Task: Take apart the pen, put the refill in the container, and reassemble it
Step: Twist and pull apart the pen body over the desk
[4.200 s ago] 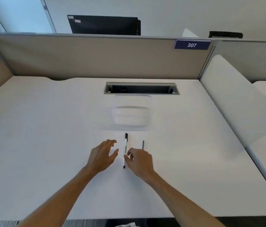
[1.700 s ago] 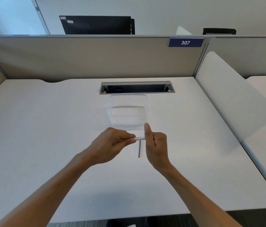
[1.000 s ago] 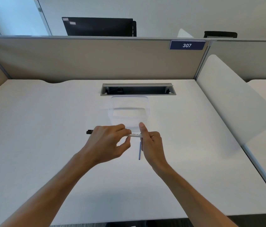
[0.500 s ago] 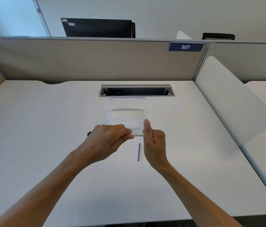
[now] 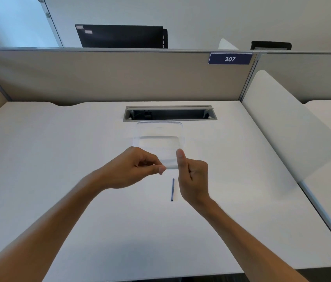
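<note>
White desk (image 5: 58,159); clear plastic container (image 5: 159,137) just behind hands. Left hand (image 5: 132,169) and right hand (image 5: 193,178) both grip white pen barrel (image 5: 170,167), mostly hidden, probably horizontal. Thin blue refill (image 5: 172,189) lies on desk below.

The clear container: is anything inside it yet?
The clear container shows only its see-through floor. No refill is visible inside. Both hands, left hand and right hand, hold the white pen in front, covering its near edge. A thin dark stick lies on the desk.
</note>
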A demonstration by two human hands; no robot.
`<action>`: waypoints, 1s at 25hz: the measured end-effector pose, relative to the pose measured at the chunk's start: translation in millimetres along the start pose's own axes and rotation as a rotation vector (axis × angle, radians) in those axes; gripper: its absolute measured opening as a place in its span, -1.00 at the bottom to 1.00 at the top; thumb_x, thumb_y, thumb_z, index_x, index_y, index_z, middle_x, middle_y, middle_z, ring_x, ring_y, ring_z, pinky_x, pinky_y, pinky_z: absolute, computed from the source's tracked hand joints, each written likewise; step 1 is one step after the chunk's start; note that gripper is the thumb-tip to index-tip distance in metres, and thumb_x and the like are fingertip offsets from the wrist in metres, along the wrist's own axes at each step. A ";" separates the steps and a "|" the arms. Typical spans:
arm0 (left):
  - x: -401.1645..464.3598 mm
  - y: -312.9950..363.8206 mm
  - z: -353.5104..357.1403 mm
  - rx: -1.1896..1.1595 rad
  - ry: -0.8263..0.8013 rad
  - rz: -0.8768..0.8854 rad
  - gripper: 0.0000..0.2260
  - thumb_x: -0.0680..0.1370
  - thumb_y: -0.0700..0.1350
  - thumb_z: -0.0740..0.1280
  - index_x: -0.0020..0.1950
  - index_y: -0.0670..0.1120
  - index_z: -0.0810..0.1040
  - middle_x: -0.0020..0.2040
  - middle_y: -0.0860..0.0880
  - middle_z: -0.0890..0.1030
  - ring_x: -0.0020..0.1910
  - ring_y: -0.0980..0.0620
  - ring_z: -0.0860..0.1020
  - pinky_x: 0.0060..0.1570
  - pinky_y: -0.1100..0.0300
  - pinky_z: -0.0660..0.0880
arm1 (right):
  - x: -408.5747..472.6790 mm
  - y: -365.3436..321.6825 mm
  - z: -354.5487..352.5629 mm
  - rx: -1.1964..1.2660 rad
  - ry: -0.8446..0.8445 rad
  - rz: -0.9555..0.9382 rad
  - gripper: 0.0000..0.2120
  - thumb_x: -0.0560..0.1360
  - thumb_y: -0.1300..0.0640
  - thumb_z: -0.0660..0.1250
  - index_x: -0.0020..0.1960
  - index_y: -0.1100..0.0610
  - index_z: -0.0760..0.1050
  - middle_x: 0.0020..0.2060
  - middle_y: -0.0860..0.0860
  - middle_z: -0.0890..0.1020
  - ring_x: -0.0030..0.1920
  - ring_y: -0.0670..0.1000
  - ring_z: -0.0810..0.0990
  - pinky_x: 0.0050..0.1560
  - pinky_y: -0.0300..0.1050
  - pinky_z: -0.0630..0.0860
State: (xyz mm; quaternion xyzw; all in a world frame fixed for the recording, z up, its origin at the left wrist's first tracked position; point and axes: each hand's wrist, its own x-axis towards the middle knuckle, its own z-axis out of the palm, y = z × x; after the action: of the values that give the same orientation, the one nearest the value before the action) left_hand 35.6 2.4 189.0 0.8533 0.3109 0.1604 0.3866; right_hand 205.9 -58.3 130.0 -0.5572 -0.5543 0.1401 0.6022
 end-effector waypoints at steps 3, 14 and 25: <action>-4.3 -0.7 8.5 0.550 0.236 0.212 -0.78 0.56 0.08 0.31 0.01 -0.02 0.64 -0.25 0.11 0.63 -0.38 0.10 0.51 -0.40 0.13 0.50 | 2.1 2.9 3.0 0.123 -0.045 0.373 -0.40 0.65 -0.06 0.20 -0.53 0.04 0.15 -0.62 -0.12 0.20 -0.55 -0.06 0.17 -0.45 -0.20 0.16; -8.8 -4.4 25.6 0.954 0.535 0.483 -0.83 0.60 -0.09 0.31 -0.07 -0.16 0.61 -0.12 -0.07 0.66 -0.20 -0.07 0.61 -0.11 0.05 0.54 | 5.9 -4.4 3.0 0.197 -0.035 0.388 -0.43 0.67 0.01 0.17 -0.51 0.11 0.23 -0.66 -0.14 0.25 -0.59 -0.12 0.22 -0.51 -0.32 0.17; -12.6 15.4 4.8 -0.060 0.043 0.149 -0.81 0.59 0.02 0.29 -0.23 0.08 0.54 -0.47 0.09 0.40 -0.49 0.09 0.30 -0.42 0.28 0.28 | 26.6 -1.0 -19.8 -0.131 0.081 -0.715 -0.62 0.70 0.11 0.08 -0.30 0.09 0.20 -0.56 0.09 0.29 -0.41 -0.02 0.12 -0.33 -0.21 0.08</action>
State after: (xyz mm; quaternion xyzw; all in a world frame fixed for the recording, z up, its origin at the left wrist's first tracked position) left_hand 34.9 -16.4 197.2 0.8586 0.2499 0.2162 0.3921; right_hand 230.9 -48.0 149.0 -0.3710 -0.6975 -0.1371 0.5975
